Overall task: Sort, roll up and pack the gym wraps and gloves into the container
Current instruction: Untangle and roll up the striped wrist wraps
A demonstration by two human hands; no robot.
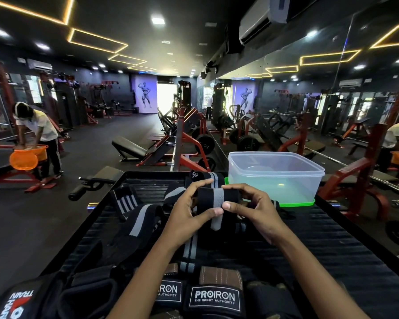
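Rolled black wrap with a grey stripe (217,199), long axis lying 9-to-3 across the view, grey tail end hanging toward 6, held above the black ribbed platform (332,238) at frame centre. Gripped at its 9 o'clock end by the left hand (189,211) and at its 3 o'clock end by the right hand (251,206), fingers curled over the top and thumbs pressed underneath. Clear plastic container (276,176) on a green lid at 1 o'clock, loose striped wraps (138,217) at 9, PROIRON gloves (214,295) at 6.
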